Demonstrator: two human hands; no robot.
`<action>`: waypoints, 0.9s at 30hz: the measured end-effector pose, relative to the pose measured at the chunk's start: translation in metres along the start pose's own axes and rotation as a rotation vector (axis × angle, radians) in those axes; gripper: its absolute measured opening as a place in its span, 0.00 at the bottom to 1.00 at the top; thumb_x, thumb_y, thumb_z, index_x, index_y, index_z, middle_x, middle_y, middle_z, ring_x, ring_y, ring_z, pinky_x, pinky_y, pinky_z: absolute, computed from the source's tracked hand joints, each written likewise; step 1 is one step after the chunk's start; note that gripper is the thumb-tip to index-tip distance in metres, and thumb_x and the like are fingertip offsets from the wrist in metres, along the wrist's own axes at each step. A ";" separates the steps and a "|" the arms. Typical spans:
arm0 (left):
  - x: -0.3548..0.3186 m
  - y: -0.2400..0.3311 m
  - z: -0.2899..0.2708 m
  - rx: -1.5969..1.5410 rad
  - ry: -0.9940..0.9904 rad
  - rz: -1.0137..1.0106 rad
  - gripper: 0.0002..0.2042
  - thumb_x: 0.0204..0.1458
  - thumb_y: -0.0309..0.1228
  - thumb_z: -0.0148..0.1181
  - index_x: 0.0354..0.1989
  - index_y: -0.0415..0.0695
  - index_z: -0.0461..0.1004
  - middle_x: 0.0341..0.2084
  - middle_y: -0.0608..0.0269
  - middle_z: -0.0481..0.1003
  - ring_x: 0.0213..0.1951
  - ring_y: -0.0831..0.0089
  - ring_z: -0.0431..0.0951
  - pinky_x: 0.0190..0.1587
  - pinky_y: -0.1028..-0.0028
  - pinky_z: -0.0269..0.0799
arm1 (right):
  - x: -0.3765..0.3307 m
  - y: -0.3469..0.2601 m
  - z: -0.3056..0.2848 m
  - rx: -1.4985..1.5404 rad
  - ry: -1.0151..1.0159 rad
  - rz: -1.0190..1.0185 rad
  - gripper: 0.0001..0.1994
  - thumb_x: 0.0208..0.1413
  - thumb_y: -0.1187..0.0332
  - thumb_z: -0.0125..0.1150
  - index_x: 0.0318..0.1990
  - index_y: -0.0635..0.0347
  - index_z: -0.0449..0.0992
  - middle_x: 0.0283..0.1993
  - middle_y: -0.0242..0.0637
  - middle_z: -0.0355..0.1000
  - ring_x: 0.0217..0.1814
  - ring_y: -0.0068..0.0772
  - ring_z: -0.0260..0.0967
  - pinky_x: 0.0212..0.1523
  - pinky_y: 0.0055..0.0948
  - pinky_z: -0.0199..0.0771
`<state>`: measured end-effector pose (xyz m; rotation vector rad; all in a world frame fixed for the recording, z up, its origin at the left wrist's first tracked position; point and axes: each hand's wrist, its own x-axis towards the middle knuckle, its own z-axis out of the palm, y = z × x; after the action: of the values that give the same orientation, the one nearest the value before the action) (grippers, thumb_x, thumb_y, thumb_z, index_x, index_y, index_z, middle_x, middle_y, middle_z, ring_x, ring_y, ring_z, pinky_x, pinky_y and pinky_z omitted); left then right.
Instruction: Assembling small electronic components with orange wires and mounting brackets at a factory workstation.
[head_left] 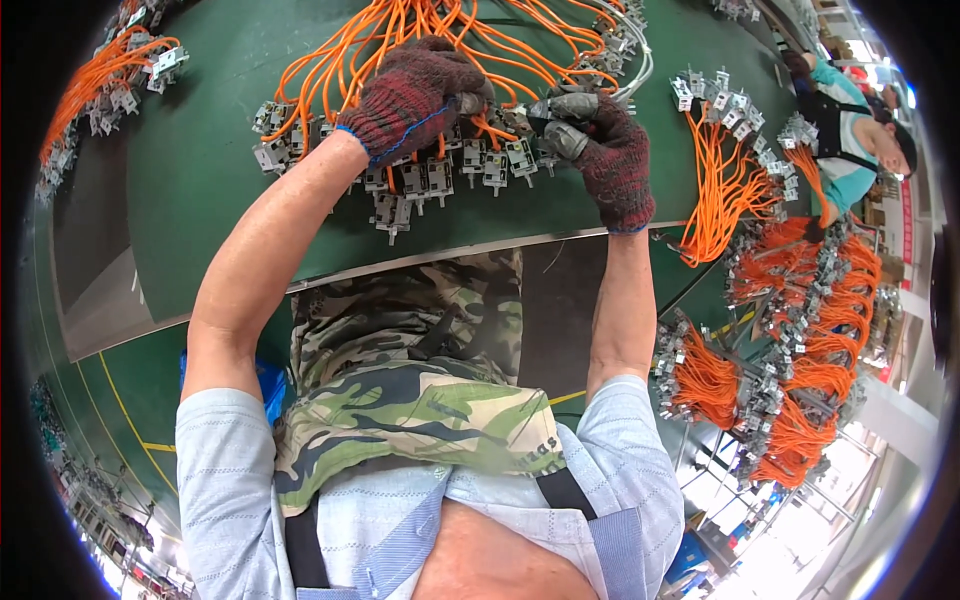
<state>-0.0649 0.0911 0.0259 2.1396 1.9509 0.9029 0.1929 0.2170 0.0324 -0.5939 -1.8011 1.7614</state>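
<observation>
Both hands gloved, up at 12 o'clock over the green bench (200, 190). Left hand (415, 95) is curled shut over a bundle of orange wires (330, 70) and the grey connectors (430, 180) at their ends. Right hand (605, 150) is closed too, pinching one connector (520, 155) just at 3 o'clock of the left, fingertips nearly touching it. The harness lies fanned on the bench, connectors in a row along its near edge.

Step in hand looks like sorting or seating one connector in the row. Next move calls for a firm pinch and keeping the wires untangled, as I judge it.

More harnesses (800, 330) piled at 3 to 4 o'clock; another person (850, 130) works at 2 o'clock.
</observation>
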 end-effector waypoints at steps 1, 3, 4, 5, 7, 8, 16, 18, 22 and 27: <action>-0.001 0.000 0.001 0.011 0.010 0.011 0.08 0.57 0.36 0.66 0.43 0.53 0.88 0.44 0.63 0.85 0.55 0.57 0.78 0.61 0.56 0.72 | -0.002 -0.001 0.001 0.007 -0.013 -0.009 0.15 0.59 0.80 0.70 0.54 0.65 0.81 0.53 0.41 0.82 0.52 0.33 0.83 0.48 0.32 0.88; 0.000 0.001 -0.001 0.022 0.021 0.021 0.08 0.57 0.36 0.66 0.43 0.53 0.88 0.44 0.63 0.85 0.55 0.57 0.79 0.61 0.56 0.73 | 0.000 0.000 0.001 0.014 -0.028 -0.017 0.16 0.59 0.80 0.70 0.54 0.65 0.81 0.55 0.41 0.82 0.54 0.35 0.82 0.48 0.32 0.88; 0.002 0.000 -0.003 0.003 -0.005 0.013 0.08 0.58 0.36 0.66 0.43 0.54 0.88 0.44 0.63 0.85 0.55 0.57 0.79 0.61 0.56 0.73 | 0.001 0.002 0.000 0.018 -0.048 -0.034 0.16 0.59 0.82 0.70 0.55 0.64 0.81 0.57 0.41 0.81 0.56 0.35 0.82 0.49 0.33 0.88; 0.002 0.000 -0.003 -0.016 -0.032 0.005 0.08 0.58 0.37 0.65 0.42 0.54 0.88 0.44 0.63 0.85 0.54 0.57 0.79 0.61 0.56 0.73 | 0.002 0.003 0.000 0.023 -0.066 -0.051 0.17 0.59 0.83 0.69 0.55 0.64 0.81 0.59 0.40 0.80 0.58 0.36 0.81 0.50 0.33 0.88; 0.000 0.001 0.000 0.035 0.004 0.017 0.09 0.58 0.37 0.65 0.42 0.54 0.88 0.43 0.63 0.85 0.54 0.57 0.79 0.60 0.56 0.74 | 0.002 0.003 0.000 -0.022 -0.074 -0.047 0.17 0.59 0.83 0.69 0.55 0.64 0.82 0.60 0.39 0.80 0.58 0.35 0.81 0.52 0.33 0.87; 0.000 0.002 0.000 0.089 0.040 0.029 0.09 0.58 0.37 0.65 0.42 0.54 0.88 0.43 0.63 0.85 0.54 0.57 0.80 0.60 0.56 0.74 | 0.002 0.003 0.000 -0.066 -0.084 -0.046 0.17 0.59 0.84 0.68 0.56 0.63 0.82 0.60 0.38 0.80 0.57 0.35 0.81 0.53 0.32 0.86; 0.000 0.005 0.004 0.070 0.043 0.022 0.10 0.59 0.39 0.64 0.43 0.54 0.87 0.44 0.62 0.85 0.56 0.56 0.79 0.62 0.55 0.71 | 0.003 -0.008 0.000 -0.192 -0.094 -0.086 0.16 0.59 0.82 0.69 0.54 0.66 0.82 0.55 0.39 0.82 0.54 0.30 0.81 0.52 0.29 0.84; 0.002 0.008 0.002 0.059 0.006 0.006 0.11 0.59 0.41 0.63 0.45 0.54 0.87 0.46 0.62 0.84 0.57 0.56 0.78 0.63 0.55 0.70 | -0.004 -0.021 0.007 -0.275 -0.065 -0.089 0.15 0.59 0.80 0.70 0.54 0.67 0.82 0.52 0.39 0.82 0.52 0.28 0.81 0.51 0.28 0.83; -0.001 0.009 0.001 0.104 -0.010 0.004 0.17 0.59 0.47 0.63 0.52 0.54 0.84 0.53 0.60 0.82 0.60 0.55 0.76 0.66 0.55 0.67 | -0.050 -0.043 0.047 -0.342 0.303 -0.238 0.14 0.62 0.75 0.71 0.53 0.70 0.81 0.43 0.39 0.83 0.42 0.24 0.80 0.47 0.27 0.82; 0.006 0.026 -0.018 0.044 -0.051 0.021 0.18 0.56 0.41 0.67 0.52 0.45 0.81 0.49 0.53 0.80 0.56 0.49 0.76 0.61 0.55 0.73 | -0.080 -0.021 0.066 -0.456 0.453 -0.251 0.14 0.61 0.75 0.72 0.53 0.70 0.82 0.41 0.40 0.84 0.42 0.27 0.82 0.48 0.28 0.83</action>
<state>-0.0508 0.0868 0.0551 2.1891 1.9456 0.8073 0.2114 0.1140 0.0473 -0.8254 -1.8480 0.9545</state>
